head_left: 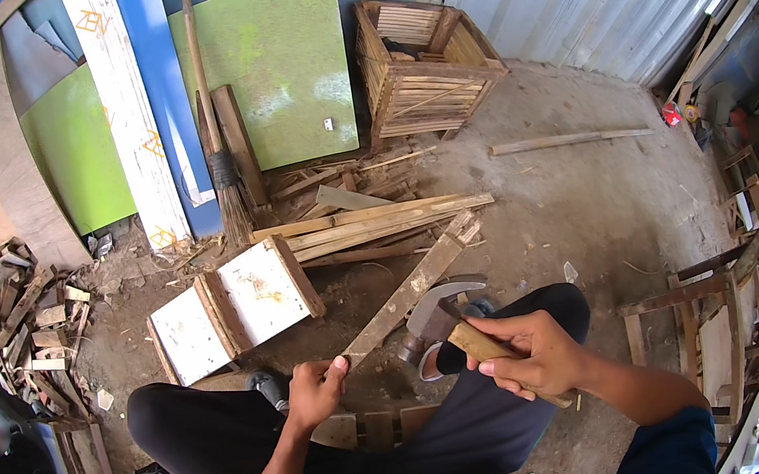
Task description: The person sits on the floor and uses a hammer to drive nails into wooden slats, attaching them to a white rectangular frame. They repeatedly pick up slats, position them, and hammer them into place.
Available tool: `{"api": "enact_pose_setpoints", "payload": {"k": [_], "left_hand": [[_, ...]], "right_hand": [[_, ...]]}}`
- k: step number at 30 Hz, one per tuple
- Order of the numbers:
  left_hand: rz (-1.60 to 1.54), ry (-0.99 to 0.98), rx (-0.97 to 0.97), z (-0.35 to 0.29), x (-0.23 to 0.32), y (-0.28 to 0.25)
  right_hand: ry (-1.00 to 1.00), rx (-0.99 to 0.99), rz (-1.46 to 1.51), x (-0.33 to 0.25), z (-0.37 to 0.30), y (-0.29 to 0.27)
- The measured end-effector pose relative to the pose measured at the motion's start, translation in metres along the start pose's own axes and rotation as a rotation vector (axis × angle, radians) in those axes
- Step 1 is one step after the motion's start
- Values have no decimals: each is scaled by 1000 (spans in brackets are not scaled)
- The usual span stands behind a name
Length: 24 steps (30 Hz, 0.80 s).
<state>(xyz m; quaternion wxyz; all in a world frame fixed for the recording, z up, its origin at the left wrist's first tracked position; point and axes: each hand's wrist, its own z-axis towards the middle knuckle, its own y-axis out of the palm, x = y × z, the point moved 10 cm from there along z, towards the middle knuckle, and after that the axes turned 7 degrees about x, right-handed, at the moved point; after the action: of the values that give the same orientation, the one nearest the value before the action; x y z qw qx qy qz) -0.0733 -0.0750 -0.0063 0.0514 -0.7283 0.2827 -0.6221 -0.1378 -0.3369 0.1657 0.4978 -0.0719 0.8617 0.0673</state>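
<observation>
My left hand (pixel 318 393) is closed round the near end of a long, worn wooden batten (pixel 408 285), which slants up and away to the right. In my right hand (pixel 545 355) is a claw hammer (pixel 432 316), gripped by its wooden handle. The hammer's metal head sits just right of the batten; whether the two touch I cannot tell. Both hands are over my bent legs, in dark trousers. Below the left hand, part of a slatted wooden piece (pixel 378 430) shows between my legs.
Ahead lies a white-faced wooden box (pixel 262 290) beside long wooden strips (pixel 377 225). A broom (pixel 224 178) leans against green panels (pixel 294 69), near a slatted crate (pixel 435 90). Scrap wood (pixel 38 317) and a seated person (pixel 9 465) are left; wooden frames (pixel 707 311) stand right.
</observation>
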Motion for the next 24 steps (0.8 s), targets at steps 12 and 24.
{"api": "enact_pose_setpoints", "payload": {"k": [12, 24], "left_hand": [[-351, -179, 301, 4, 49, 19], [-405, -242, 248, 15, 24, -25]], "right_hand": [[-170, 252, 120, -14, 27, -3], [-256, 164, 96, 24, 67, -5]]}}
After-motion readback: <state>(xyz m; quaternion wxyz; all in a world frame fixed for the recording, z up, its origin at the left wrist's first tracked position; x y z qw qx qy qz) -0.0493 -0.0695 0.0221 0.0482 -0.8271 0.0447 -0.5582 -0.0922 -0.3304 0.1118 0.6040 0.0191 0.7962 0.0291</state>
